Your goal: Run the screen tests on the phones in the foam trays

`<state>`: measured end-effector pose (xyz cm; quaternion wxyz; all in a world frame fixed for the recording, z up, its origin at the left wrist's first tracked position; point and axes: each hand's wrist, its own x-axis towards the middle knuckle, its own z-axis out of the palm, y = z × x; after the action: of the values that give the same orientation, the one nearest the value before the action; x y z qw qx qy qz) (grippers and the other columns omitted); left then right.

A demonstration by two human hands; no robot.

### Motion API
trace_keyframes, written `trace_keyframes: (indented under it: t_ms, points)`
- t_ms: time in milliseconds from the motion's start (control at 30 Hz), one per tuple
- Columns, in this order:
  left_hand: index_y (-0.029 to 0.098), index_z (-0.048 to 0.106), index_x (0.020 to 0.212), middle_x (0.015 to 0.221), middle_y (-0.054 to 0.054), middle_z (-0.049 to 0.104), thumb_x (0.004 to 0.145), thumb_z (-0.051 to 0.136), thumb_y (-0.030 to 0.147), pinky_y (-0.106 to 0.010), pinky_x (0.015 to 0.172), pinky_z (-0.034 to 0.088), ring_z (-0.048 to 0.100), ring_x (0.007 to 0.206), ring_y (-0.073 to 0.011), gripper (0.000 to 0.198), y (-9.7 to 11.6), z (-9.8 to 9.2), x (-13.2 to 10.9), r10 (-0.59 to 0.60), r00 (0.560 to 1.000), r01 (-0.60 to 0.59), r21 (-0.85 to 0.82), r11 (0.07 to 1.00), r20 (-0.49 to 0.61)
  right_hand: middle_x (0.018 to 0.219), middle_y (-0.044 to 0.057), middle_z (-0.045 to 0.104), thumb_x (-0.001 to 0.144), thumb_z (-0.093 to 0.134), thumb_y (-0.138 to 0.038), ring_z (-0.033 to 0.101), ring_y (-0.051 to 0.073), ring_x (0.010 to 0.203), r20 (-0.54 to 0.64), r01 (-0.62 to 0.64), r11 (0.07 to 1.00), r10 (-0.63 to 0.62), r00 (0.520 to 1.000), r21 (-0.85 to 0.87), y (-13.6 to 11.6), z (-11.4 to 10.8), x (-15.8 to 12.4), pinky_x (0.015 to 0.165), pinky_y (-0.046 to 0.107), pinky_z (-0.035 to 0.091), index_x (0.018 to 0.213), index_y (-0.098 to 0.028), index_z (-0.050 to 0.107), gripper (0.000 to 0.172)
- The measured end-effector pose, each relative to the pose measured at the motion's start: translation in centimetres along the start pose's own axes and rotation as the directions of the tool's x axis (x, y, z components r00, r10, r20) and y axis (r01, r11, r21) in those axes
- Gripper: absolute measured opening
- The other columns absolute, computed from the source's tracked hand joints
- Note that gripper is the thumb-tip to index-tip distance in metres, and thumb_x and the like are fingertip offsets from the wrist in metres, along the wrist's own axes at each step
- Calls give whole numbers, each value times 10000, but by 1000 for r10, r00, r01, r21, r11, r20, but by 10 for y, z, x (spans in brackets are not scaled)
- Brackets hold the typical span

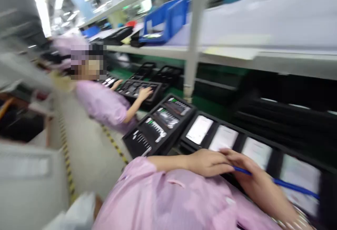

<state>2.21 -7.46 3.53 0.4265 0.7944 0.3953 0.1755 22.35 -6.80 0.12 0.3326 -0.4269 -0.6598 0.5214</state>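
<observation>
Only the head view to go on here, and it's coming out pretty blurry and tilted. The left hand (210, 162) is reaching in from the pink sleeve (140, 168), and its fingers are pressing up against the right hand (244, 168), so the two are touching. Something thin and blue, like a cord or rod (295, 187), is running from the left fingertips off toward the right, with a stretch of it hiding at the right hand. Can't honestly tell whether either hand is gripping it or just brushing it. A bracelet (297, 217) is sitting on the right wrist.

Just past the hands, four phone-like devices with bright screens (199, 130) are lying in a row in a black tray (241, 138). To their left, another dark tray (171, 133) is holding four smaller dark-and-silver pieces, too smeared to make out.

Farther left, a co-worker in pink (102, 102) is resting a hand (145, 93) on another tray (157, 90). Up on the white shelf (173, 50), a blue bin (168, 21) is standing left of the post (195, 40).
</observation>
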Motion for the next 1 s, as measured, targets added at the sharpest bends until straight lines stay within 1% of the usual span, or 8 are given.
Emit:
trace_keyframes:
  t_ms: [67,133,267,400,500,667,867,1000]
  points:
    - [174,705,1090,1108,-112,761,1031,415,378,-337,966,556,716,1058,-229,359,-6,-8,-1,56,997,-50,102,994,-48,1330,115,654,979,462,-592,601,306,1279,34,-108,954,102,994,278,-13,10,6,1106,517,480,1007,-289,724,402]
    - [175,704,1071,1040,-120,770,1035,349,377,-360,922,572,727,998,-233,411,-13,-20,4,152,984,-138,145,980,-90,1349,114,643,994,479,-585,566,296,1317,26,-87,882,84,996,463,-24,15,18,1173,520,395,1025,-266,728,406]
    - [185,698,1001,920,-104,768,1043,317,363,-352,779,589,731,861,-225,422,-20,-33,20,257,953,-228,182,957,-159,1292,134,657,943,556,-630,582,315,1246,-69,9,795,41,997,606,-36,16,39,1121,542,401,990,-212,725,453]
    - [191,708,940,859,-95,762,1043,340,394,-350,721,588,725,779,-227,433,-26,-36,30,278,940,-244,183,952,-196,1268,127,659,956,538,-604,565,290,1247,-161,127,768,-31,986,628,-40,18,50,1122,502,392,989,-197,720,447]
    - [210,729,931,878,-93,768,1026,384,472,-371,732,595,733,802,-253,444,-40,-42,41,236,946,-204,157,966,-222,1202,111,676,968,521,-569,583,260,1212,-171,194,768,-112,979,611,-38,13,60,1144,458,379,975,-188,712,426]
    - [231,720,778,777,-61,729,989,438,586,-341,612,540,681,688,-240,500,-63,-46,67,154,967,-147,51,988,-204,1120,85,675,1003,422,-450,582,230,1163,-147,166,873,-110,983,458,-26,-8,70,1121,410,402,990,-177,713,400]
    - [193,702,711,611,-35,627,930,476,712,-331,587,501,594,577,-204,607,-71,-39,83,35,999,-38,-97,995,-25,1103,60,662,1034,386,-326,598,188,1048,-180,39,911,39,983,410,-16,-16,61,1055,353,450,1003,-171,708,359]
    - [177,770,864,795,-71,732,897,540,722,-350,698,555,679,730,-231,593,-63,-35,94,25,996,-7,-203,979,85,982,34,657,1056,420,-330,601,169,989,-194,-13,896,110,975,444,-7,-18,55,983,322,484,1001,-179,707,329]
